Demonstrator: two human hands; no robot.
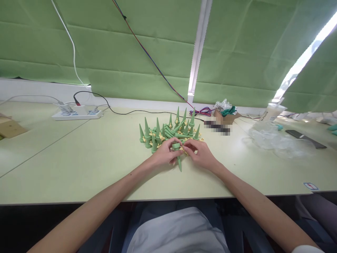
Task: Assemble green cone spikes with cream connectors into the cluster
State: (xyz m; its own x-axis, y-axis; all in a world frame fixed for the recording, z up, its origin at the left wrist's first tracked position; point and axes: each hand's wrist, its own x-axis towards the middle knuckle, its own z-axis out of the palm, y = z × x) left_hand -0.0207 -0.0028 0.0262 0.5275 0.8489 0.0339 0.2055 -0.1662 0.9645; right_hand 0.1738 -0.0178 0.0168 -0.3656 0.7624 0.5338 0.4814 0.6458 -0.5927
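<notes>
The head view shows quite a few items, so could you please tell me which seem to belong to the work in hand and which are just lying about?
Apparently in use:
- green spike held in the left hand, right hand close against it
- other green spikes
- small yellow pieces

Apparently lying about:
- power strip
- cup
- clear plastic
- coiled wires

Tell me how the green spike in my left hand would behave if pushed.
The green spike is probably stiff, since its taper looks straight in the left hand. It seems light, held by fingers alone. Laid down, its tapered shape might roll.
</notes>
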